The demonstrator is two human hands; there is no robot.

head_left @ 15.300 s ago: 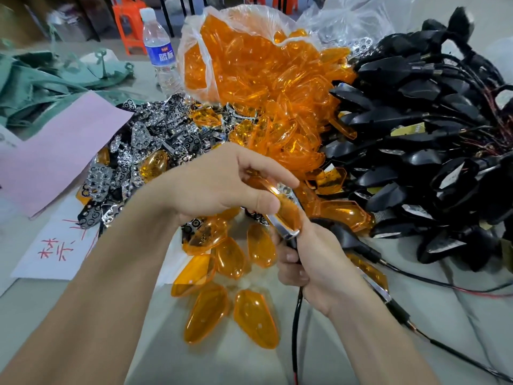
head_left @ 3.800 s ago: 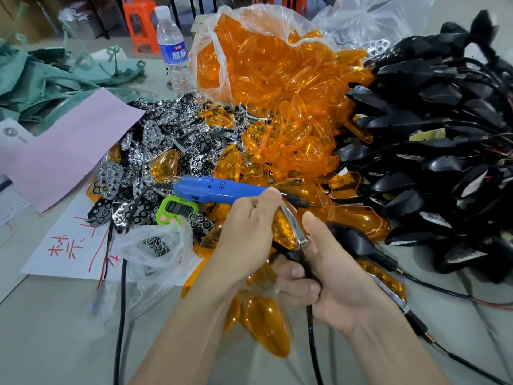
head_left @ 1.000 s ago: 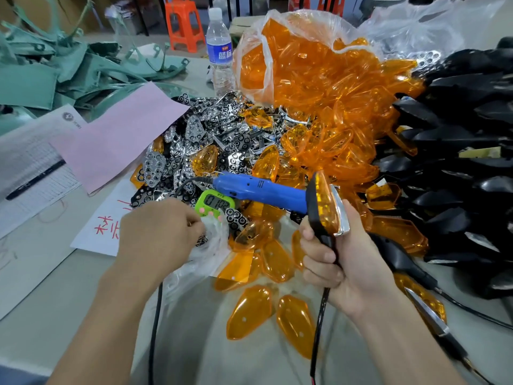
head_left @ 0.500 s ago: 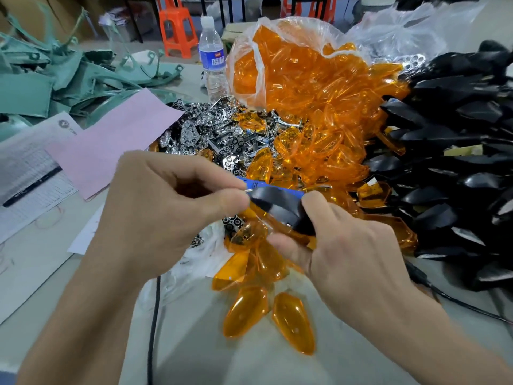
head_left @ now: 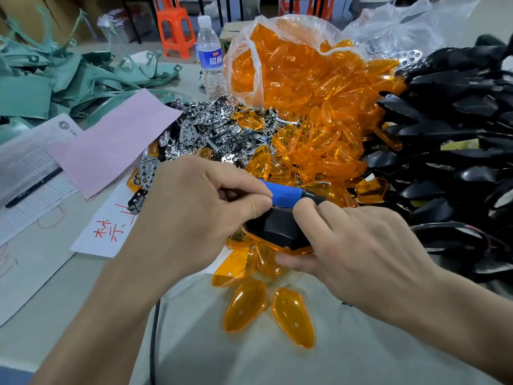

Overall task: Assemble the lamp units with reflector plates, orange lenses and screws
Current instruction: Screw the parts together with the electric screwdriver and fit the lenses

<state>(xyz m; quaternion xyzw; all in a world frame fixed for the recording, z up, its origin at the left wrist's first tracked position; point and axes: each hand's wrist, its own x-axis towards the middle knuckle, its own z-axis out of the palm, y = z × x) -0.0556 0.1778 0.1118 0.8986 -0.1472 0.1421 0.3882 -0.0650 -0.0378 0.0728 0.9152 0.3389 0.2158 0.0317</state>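
The worktop (head_left: 361, 359) carries a heap of black housings (head_left: 449, 134) to the right of the lamp unit (head_left: 277, 229), a bag of orange lenses (head_left: 299, 79) behind it, and reflector plates (head_left: 211, 134) behind it to the left. Your right hand (head_left: 361, 245) grips the lamp unit black back up, fingers curled over it and thumb beneath. Your left hand (head_left: 194, 212) pinches thumb and forefinger together at its top edge, perhaps on a screw. A blue screwdriver (head_left: 286, 193) lies just behind it.
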